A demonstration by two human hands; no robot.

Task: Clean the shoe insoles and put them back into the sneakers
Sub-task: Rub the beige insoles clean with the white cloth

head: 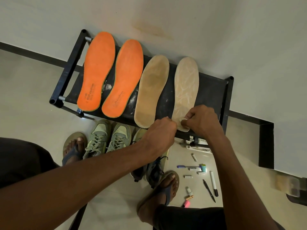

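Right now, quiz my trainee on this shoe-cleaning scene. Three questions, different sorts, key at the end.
1. How many insoles lie on the rack?
2. True or false: the right hand pinches something white at the heel of the rightmost insole.
3. The green sneakers stand: A) on the rack, B) on the floor before it, C) against the wall.

Key: 1. Four: two orange, two beige, one beside the left hand. 2. True. 3. B.

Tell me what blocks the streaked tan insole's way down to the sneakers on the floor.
Nothing visible blocks it. The streaked insole lies at the rack's near edge under both hands; the sneakers stand just below, uncovered.
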